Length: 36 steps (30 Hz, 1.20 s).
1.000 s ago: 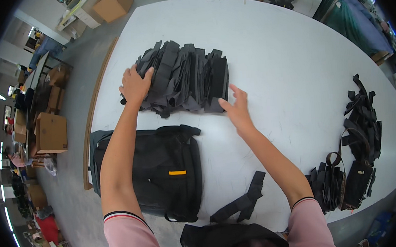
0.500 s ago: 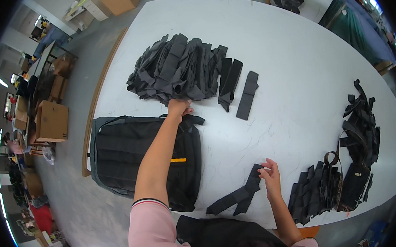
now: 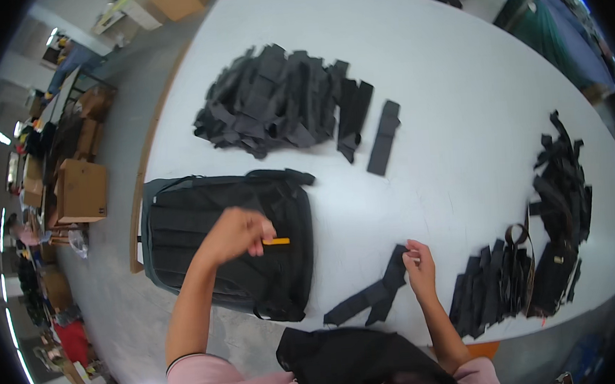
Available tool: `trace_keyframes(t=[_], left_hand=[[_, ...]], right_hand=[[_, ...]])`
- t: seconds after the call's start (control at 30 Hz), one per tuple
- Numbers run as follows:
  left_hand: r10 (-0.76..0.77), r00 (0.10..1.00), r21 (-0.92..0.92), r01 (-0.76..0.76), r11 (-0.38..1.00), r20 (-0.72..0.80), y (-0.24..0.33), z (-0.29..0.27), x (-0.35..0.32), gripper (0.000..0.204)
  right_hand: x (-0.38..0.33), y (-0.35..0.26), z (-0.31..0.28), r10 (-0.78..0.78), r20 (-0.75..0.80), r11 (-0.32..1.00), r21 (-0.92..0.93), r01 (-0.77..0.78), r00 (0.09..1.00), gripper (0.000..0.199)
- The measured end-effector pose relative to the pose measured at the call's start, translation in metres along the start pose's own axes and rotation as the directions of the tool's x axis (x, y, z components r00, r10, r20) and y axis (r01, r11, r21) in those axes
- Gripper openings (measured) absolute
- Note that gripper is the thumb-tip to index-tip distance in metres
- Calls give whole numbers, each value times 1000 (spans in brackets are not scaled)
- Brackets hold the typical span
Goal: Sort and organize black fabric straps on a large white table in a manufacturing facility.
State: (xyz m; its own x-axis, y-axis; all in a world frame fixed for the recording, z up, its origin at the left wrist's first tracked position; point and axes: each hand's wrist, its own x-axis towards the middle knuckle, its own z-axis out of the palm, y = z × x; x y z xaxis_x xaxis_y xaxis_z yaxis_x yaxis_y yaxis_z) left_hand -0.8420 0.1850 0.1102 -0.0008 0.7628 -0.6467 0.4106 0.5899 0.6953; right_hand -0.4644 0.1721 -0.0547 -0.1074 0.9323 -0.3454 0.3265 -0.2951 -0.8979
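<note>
Over the dark backpack [image 3: 181, 222], my left hand [image 3: 235, 234] hangs beside its yellow tab [image 3: 277, 241]. The fingers are curled, slightly blurred, and nothing shows in them. To the right, my right hand [image 3: 420, 270] pinches the upper end of a dark grey fabric strip [image 3: 387, 286]. This strip lies against another fabric strip [image 3: 351, 307] at a slant, close to the near table edge. Beyond the backpack rises a large heap of similar dark strips [image 3: 265, 102], with a single flat strip [image 3: 384, 138] apart on its right.
The white table [image 3: 459, 110] also carries a row of dark fabric pieces [image 3: 482, 287], a dark pouch with a brown strap [image 3: 552, 275] and a pile of black straps [image 3: 559, 174] on the right. Cardboard boxes [image 3: 83, 190] stand on the left.
My left hand has come back from the near edge of the strip heap to above the backpack. My right hand stays at the strip's end, its fingers drawn closer together.
</note>
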Motion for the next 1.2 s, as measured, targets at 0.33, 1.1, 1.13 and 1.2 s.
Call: trace_keyframes(t=[0.33,1.1,1.13,1.2], left_hand=[[-369,865,755,-16,656,339,-123,161,-129,38],[-101,874,-538,380,752,476,-113,232,-31,54],[0,892,-594,301,746,452,-95,225,-39,53],[135,936,-639,112,761,325,-67,208,-42,53]], right_hand=[[-73,-10,-25,-273,156,832,-457,315,949,25],[-149,33,-46,451,8,881,-168,-443,893,16],[-144,29,-61,282,-133,908,-282,-309,950,16],[-108,1,-84,11,-344,851,-490,-190,939,16]])
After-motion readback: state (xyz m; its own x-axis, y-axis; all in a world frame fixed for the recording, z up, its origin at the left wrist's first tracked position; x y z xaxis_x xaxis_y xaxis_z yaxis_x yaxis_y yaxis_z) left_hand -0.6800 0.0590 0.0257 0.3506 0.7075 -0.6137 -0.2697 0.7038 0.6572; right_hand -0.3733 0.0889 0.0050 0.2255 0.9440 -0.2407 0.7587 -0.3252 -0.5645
